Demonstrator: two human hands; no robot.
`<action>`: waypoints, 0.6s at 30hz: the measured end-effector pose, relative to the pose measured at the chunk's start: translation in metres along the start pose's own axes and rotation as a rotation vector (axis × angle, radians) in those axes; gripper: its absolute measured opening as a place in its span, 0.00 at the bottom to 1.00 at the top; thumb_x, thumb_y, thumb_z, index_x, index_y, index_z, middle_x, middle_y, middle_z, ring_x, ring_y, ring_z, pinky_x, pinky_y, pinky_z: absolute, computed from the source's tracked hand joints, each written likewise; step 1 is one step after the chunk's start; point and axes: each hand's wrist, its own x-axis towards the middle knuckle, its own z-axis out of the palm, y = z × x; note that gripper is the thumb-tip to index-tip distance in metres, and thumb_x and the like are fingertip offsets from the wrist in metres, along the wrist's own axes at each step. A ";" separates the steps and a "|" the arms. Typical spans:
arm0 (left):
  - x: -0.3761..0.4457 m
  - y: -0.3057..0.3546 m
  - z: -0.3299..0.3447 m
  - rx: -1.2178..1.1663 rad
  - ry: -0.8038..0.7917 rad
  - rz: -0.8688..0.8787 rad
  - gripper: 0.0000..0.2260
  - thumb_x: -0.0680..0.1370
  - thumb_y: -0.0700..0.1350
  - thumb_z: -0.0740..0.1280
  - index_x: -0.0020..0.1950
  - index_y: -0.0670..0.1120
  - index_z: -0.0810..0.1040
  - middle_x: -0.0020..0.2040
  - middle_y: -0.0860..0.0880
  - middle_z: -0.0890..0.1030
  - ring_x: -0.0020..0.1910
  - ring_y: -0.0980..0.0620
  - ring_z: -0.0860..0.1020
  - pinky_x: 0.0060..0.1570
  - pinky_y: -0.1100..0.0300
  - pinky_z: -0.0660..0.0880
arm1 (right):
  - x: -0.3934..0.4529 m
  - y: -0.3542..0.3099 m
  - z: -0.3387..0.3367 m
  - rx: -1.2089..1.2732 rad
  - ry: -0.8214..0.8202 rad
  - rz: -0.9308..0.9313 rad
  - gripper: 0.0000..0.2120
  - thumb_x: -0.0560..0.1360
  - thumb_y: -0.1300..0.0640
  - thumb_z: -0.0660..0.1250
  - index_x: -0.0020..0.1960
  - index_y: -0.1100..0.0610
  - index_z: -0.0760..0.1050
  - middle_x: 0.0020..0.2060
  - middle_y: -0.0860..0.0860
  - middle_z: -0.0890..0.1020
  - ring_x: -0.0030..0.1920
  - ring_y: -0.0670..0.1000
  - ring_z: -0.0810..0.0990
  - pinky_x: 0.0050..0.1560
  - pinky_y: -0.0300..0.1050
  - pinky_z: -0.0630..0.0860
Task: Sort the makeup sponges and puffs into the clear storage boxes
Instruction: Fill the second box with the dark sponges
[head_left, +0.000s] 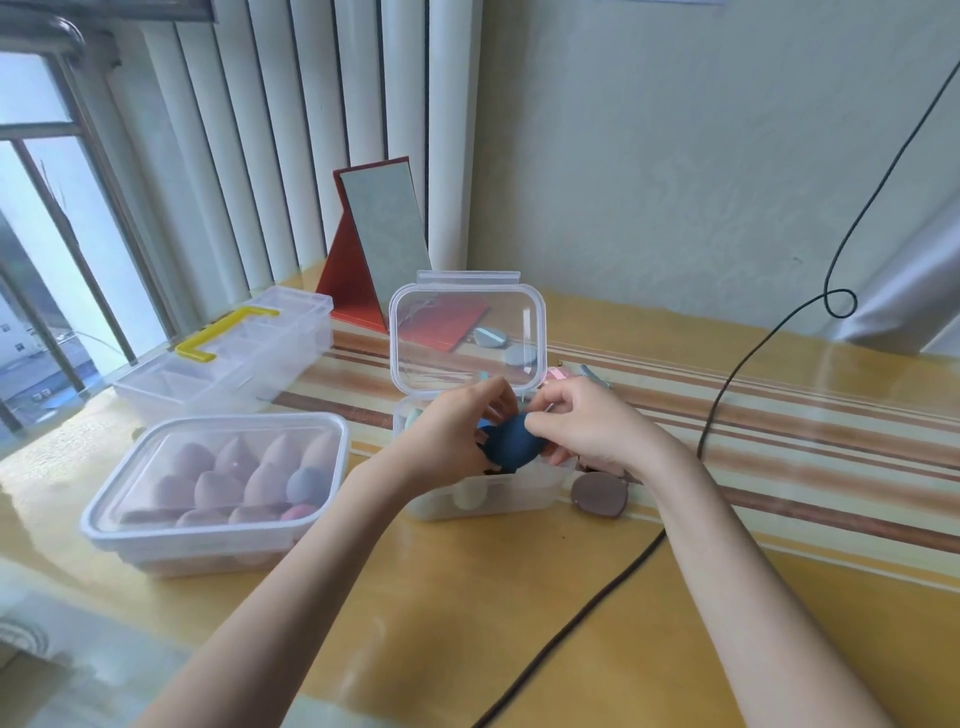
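Both hands hold a dark blue puff (511, 444) over the open clear box (483, 501) at the table's middle. My left hand (457, 431) grips its left side and my right hand (587, 426) pinches its right edge. The box's lid (467, 338) stands upright behind them. A mint puff (414, 418) and pale sponges show inside the box. To the left sits a closed clear box (218, 493) filled with several pinkish teardrop sponges and a blue-grey one. More puffs (519, 356) lie behind the lid, blurred.
A clear divided organiser (228, 358) with a yellow handle stands at the back left. A red folding mirror (376, 249) leans by the wall. A brownish round puff (600, 499) lies right of the open box. A black cable (727, 395) crosses the table on the right.
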 end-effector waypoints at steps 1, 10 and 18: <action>0.000 0.000 -0.001 0.026 -0.004 0.003 0.20 0.66 0.37 0.77 0.54 0.42 0.75 0.49 0.53 0.76 0.50 0.53 0.77 0.39 0.74 0.72 | 0.001 0.000 0.000 0.000 0.011 -0.003 0.11 0.75 0.53 0.63 0.43 0.60 0.76 0.43 0.55 0.82 0.36 0.51 0.85 0.38 0.44 0.78; 0.000 0.002 0.000 0.113 -0.022 -0.054 0.19 0.68 0.45 0.76 0.57 0.44 0.76 0.49 0.48 0.81 0.42 0.52 0.76 0.45 0.59 0.75 | 0.008 -0.002 0.016 0.018 0.259 -0.002 0.33 0.77 0.38 0.61 0.42 0.72 0.75 0.50 0.68 0.78 0.34 0.55 0.83 0.25 0.40 0.76; 0.004 0.005 0.002 0.206 -0.078 -0.033 0.19 0.71 0.44 0.73 0.58 0.44 0.74 0.48 0.50 0.79 0.46 0.50 0.77 0.38 0.67 0.66 | 0.000 -0.006 0.018 0.382 0.042 0.055 0.19 0.73 0.43 0.71 0.53 0.56 0.70 0.53 0.54 0.75 0.38 0.54 0.85 0.36 0.48 0.83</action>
